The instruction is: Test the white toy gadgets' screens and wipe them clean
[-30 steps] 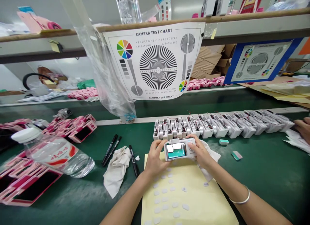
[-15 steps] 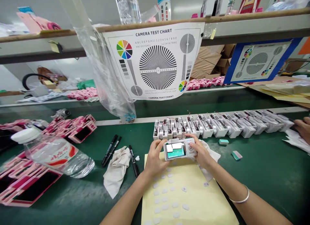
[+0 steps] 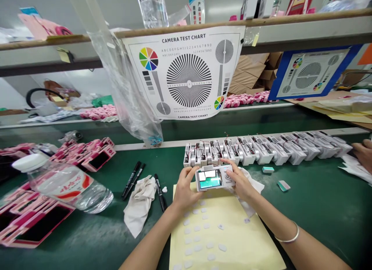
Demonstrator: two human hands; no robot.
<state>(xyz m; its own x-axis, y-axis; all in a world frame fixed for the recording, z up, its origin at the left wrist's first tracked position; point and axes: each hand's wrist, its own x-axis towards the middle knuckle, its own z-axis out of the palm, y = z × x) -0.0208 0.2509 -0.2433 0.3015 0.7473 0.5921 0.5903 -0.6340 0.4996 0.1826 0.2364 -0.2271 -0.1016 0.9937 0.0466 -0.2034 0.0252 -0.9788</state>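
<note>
At the far left of the green workbench (image 3: 319, 208), pink camera housings with dark screens (image 3: 26, 219) lie in overlapping heaps, and a clear plastic water bottle (image 3: 69, 186) rests on its side beside them. Further along are two black marker pens (image 3: 132, 181), a third marker (image 3: 160, 192) and a crumpled off-white cloth (image 3: 139, 210). Above these, a clear plastic bag (image 3: 128, 88) hangs from a wooden shelf (image 3: 72, 38) and reaches down to the bench.

The person's left hand (image 3: 184, 188) is clamped around the left end of a white compact camera (image 3: 214, 177), fingers behind it and thumb along its front edge. The right hand (image 3: 241, 183) closes on the other end, with the thumb near the round control dial. Held between them, the camera's lit screen faces the person, just above the top edge of a pale yellow sheet (image 3: 221, 243) dotted with small white pads (image 3: 206, 226). Its back edge sits just short of a long row of open camera bodies (image 3: 261, 152) with exposed wiring.

To the right lie two small teal-and-white blocks (image 3: 267, 169), then a co-worker's hand (image 3: 363, 153) at the far end of that row, over crumpled white paper (image 3: 356, 167).
</note>
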